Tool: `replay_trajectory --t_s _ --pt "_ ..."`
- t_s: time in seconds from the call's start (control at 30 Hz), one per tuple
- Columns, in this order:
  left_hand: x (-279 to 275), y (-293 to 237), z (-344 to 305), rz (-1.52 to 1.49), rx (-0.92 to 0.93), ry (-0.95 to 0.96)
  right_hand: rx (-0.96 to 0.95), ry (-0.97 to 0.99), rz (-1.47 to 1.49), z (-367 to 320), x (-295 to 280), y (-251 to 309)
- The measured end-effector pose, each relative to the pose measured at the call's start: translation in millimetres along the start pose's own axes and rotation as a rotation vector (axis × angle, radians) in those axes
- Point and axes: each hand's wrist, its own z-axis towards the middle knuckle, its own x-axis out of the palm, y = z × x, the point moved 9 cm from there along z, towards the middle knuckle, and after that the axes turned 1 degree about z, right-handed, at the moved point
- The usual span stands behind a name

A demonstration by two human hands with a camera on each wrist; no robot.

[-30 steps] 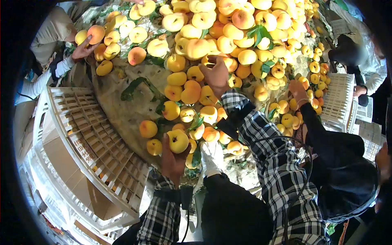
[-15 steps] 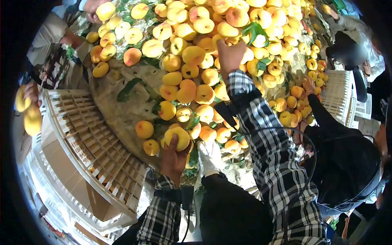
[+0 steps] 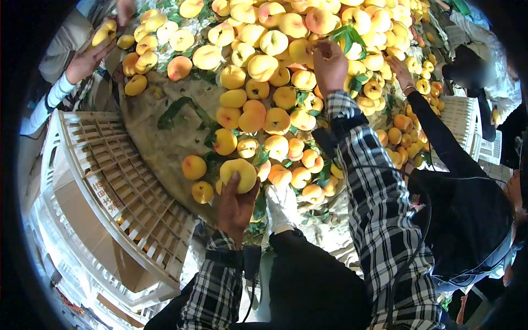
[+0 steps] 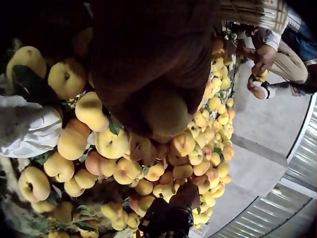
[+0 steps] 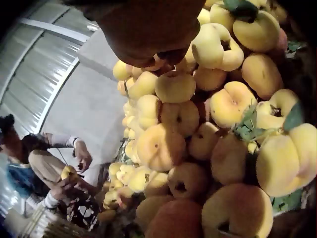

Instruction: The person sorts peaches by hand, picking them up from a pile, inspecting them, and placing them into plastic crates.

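Flat yellow peaches, some blushed red, lie in a large pile. My left hand, near the bottom of the pile, grips a yellow peach with the thumb across it; in the left wrist view this peach is in shadow under the dark hand. My right hand reaches into the upper pile, fingers bent down among the fruit. The right wrist view has that hand at the top, its fingertips against peaches; whether it holds one is hidden.
A white slatted crate with cardboard inside stands at left. Green leaves lie on the cloth. A person at upper left holds a peach. At right, a dark-sleeved arm reaches to the pile; more crates stand beyond.
My right hand has moved right and up the pile. My left hand keeps its peach, now turned differently. The neighbour's dark-sleeved arm has stretched farther up the pile.
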Motion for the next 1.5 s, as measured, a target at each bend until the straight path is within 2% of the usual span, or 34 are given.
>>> replay_trajectory --t_s 0.03,0.13,0.17,0.27,0.3,0.4,0.43,0.6,0.67,0.73,0.83,0.93,1.03,1.1,1.2,1.27,1.3,1.33,1.4,1.43,1.47,1.5 --pt "0 1 0 -0.013 -0.014 -0.003 0.022 -0.013 0.077 -10 3 -2" --pt "0 1 1 -0.021 -0.002 -0.004 -0.197 -0.242 -0.145 -20 -22 46" --pt "-3 2 2 -0.038 -0.016 -0.010 -0.288 -0.209 -0.237 -9 -22 50" --pt "-7 3 4 -0.064 -0.037 -0.013 -0.328 0.032 -0.249 33 11 46" --pt "-4 2 2 -0.061 -0.034 -0.001 -0.230 0.081 -0.390 36 17 49" --pt "0 3 4 -0.070 -0.038 0.025 -0.279 0.095 -0.619 45 30 45" --pt "0 3 6 -0.075 -0.039 0.031 -0.268 0.140 -0.475 42 27 39" --pt "10 0 1 -0.078 -0.058 -0.002 0.625 0.410 1.277 -34 32 4" --pt "9 0 5 -0.091 -0.071 0.010 0.749 0.430 1.445 -78 39 1" --pt "3 2 6 -0.144 -0.090 0.033 0.779 0.410 1.647 -109 41 19" --pt "14 3 3 -0.168 -0.097 0.068 0.983 0.485 1.789 -136 47 46" --pt "26 1 1 -0.188 -0.060 0.145 1.042 0.518 1.549 -156 53 42" --pt "39 -5 -3 -0.202 0.005 0.168 0.919 0.752 1.108 -183 51 59" --pt "37 -7 -2 -0.227 0.022 0.189 0.586 0.870 0.735 -201 53 68" --pt "35 -9 -2 -0.169 -0.016 0.316 0.218 1.082 0.608 -213 53 108" --pt "25 -7 -3 -0.199 -0.049 0.286 -0.174 0.990 0.407 -184 49 114" --pt "21 -7 -4 -0.215 -0.066 0.272 -0.314 0.868 0.276 -169 51 108" --pt "16 -7 -2 -0.234 -0.080 0.246 -0.290 0.706 0.137 -155 57 84" --pt "3 -3 1 -0.277 -0.120 0.169 -0.481 0.462 -0.179 -113 66 66" --pt "7 -8 -2 -0.173 -0.085 0.180 -0.533 0.475 -0.300 -94 80 67" --pt "7 -9 0 -0.202 -0.071 0.177 -0.592 0.475 -0.423 -74 96 69" --pt "8 -10 0 -0.200 -0.062 0.189 -0.723 0.443 -0.662 -76 124 54"
